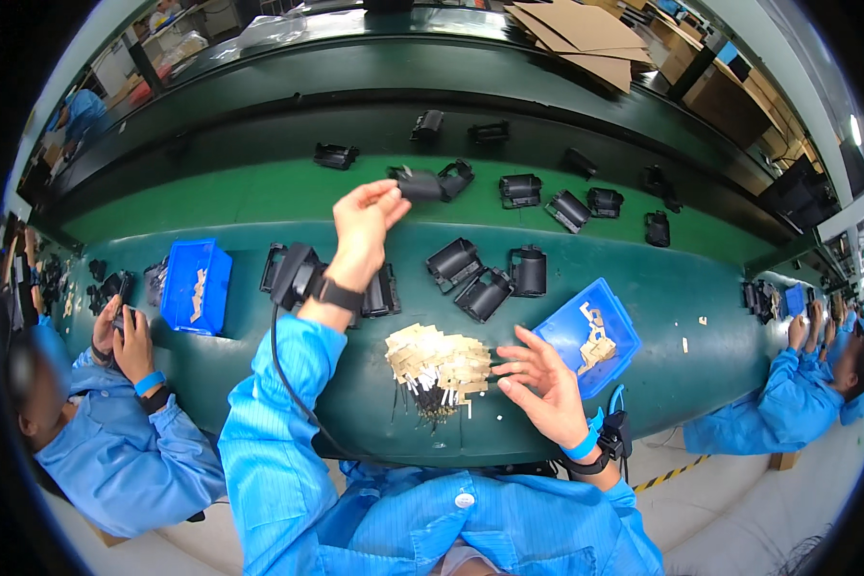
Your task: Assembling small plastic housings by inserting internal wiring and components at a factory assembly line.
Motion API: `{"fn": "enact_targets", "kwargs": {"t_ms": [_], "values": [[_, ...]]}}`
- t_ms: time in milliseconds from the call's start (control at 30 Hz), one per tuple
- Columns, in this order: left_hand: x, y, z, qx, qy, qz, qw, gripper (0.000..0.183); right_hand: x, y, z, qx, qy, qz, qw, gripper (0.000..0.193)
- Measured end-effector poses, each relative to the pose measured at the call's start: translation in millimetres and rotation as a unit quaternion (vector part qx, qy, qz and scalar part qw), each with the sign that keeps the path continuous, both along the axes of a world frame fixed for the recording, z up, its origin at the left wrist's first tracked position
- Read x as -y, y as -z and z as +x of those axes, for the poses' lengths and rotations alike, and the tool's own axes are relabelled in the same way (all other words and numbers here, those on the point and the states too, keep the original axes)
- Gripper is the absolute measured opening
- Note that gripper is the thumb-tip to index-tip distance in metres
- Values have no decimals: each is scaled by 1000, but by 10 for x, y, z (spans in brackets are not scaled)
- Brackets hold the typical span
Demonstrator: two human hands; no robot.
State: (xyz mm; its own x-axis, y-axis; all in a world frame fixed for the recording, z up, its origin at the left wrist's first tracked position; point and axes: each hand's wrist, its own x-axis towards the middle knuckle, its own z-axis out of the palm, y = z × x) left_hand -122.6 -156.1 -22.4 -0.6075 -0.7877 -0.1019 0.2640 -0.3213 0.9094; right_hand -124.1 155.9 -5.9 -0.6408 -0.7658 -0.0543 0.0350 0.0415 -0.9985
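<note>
My left hand (367,221) reaches over the far green strip, its fingers pinched on the near end of a black plastic housing (417,184). That housing is smeared by motion and overlaps another black housing (456,179) in the picture. My right hand (544,389) is open, fingers spread and palm turned inward. It hovers beside a heap of small cream-coloured flat pieces (437,357) with thin black and white ends. Between my arms and a blue bin (622,309), several black housings (485,293) lie on the green table. More housings (382,291) are partly hidden behind my left wrist.
Another blue bin (217,288) with cream pieces stands at left. Several black housings (520,190) lie scattered on the far green strip (288,197). Co-workers in blue sit at left (115,422) and right (787,408). Cardboard sheets (586,34) lie at the back.
</note>
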Motion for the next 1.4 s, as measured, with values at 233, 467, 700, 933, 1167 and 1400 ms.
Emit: {"fn": "enact_targets", "kwargs": {"t_ms": [233,467,700,933,1167,1400], "values": [[-681,-190,502,131,236,-280,921,12,-253,-190,-167,-276,85,201,936,8],[-1272,-146,1085,181,354,-391,830,12,58,141,-5,-360,-116,140,915,14],[-1455,106,1237,171,307,-452,820,27,69,189,-15,-392,-112,157,900,14],[-1456,-86,1245,232,366,-272,859,24,78,14,25,-266,-79,94,956,9],[-1548,-51,1245,133,294,44,945,15,78,-2,104,-195,36,76,977,7],[-1664,15,1230,94,241,76,963,11,126,5,169,-406,120,50,905,17]]}}
